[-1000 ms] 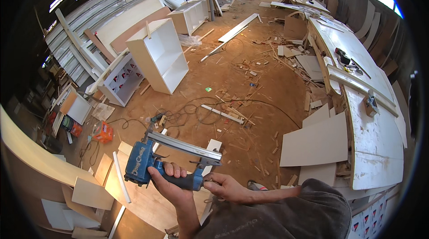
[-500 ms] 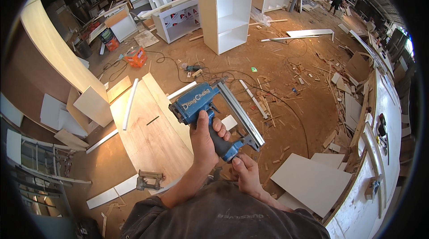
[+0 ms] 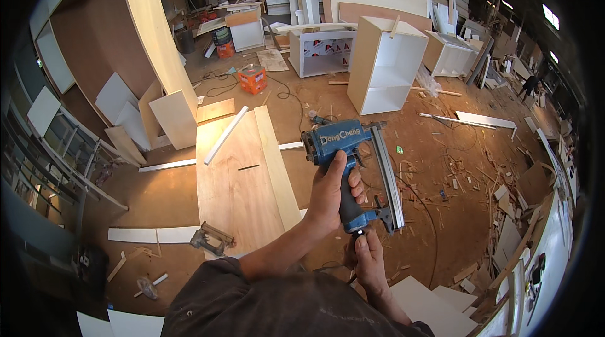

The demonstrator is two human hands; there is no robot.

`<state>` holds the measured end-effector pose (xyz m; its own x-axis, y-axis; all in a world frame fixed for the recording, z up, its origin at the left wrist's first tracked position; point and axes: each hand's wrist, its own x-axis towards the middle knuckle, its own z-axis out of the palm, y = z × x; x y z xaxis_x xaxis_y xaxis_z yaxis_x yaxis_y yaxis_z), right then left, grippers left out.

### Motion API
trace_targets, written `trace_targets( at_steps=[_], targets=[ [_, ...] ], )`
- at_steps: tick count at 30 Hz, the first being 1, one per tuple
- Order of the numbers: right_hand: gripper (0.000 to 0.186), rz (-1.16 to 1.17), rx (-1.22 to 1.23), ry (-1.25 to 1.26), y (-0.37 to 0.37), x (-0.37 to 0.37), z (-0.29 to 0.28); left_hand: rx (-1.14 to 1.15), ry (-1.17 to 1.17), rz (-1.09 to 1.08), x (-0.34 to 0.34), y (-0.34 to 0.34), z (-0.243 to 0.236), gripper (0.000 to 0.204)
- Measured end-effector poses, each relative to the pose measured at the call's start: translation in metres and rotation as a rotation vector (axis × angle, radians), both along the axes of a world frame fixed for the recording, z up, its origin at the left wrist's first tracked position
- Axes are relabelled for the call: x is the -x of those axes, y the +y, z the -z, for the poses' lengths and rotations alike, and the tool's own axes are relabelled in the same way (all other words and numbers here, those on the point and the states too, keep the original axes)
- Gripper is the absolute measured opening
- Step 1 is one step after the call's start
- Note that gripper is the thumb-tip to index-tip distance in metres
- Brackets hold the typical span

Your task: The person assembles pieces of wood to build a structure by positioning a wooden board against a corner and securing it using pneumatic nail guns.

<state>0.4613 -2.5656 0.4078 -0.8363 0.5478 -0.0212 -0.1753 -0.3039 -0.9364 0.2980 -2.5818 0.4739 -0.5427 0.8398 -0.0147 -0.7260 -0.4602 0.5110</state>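
Beyond the person, three open-fronted cabinets stand in a row: a low cabinet (image 3: 322, 71) with printed sheeting inside, a tall cabinet (image 3: 367, 72) with two white compartments, and a small cabinet (image 3: 450, 59) whose inside is too small to read. Two nail guns show: a dark nail gun (image 3: 212, 240) at the near end of a plywood board (image 3: 230, 195), and a blue nail gun (image 3: 331, 138) before the person's chest, the left hand (image 3: 331, 189) wrapped round its black grip, thumb raised, the right hand (image 3: 370, 258) pinching the hose fitting (image 3: 358, 233) beneath.
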Motion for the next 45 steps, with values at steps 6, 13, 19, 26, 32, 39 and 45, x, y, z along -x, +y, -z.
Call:
trace_targets(
  at_steps=[6, 13, 19, 26, 32, 39, 45],
  targets=[
    [0.037, 0.201, 0.275, 0.057, -0.009, -0.009, -0.015, -0.004, 0.131, -0.052, -0.034, 0.003, -0.011, 0.033],
    [0.041, 0.233, 0.212, 0.087, -0.001, -0.030, -0.022, -0.049, 0.109, -0.072, -0.057, 0.008, -0.012, 0.033],
    [0.041, 0.246, 0.137, 0.116, 0.011, -0.048, -0.008, -0.055, 0.042, -0.057, -0.074, 0.019, -0.001, 0.033],
    [0.036, 0.210, 0.008, -0.118, 0.020, -0.037, 0.017, 0.023, 0.026, -0.107, -0.050, 0.027, 0.034, 0.037],
    [0.034, -0.141, -0.322, -0.600, 0.036, -0.025, 0.120, 0.300, 0.054, -0.453, 0.055, 0.002, 0.140, 0.039],
    [0.045, -0.334, -0.515, -1.268, -0.003, -0.115, 0.270, 0.429, -0.415, -0.752, 0.216, -0.126, 0.350, 0.038],
    [0.050, -0.504, -0.526, -1.504, -0.062, -0.142, 0.304, 0.605, -0.656, -0.928, 0.317, -0.218, 0.510, 0.037]
  ],
)
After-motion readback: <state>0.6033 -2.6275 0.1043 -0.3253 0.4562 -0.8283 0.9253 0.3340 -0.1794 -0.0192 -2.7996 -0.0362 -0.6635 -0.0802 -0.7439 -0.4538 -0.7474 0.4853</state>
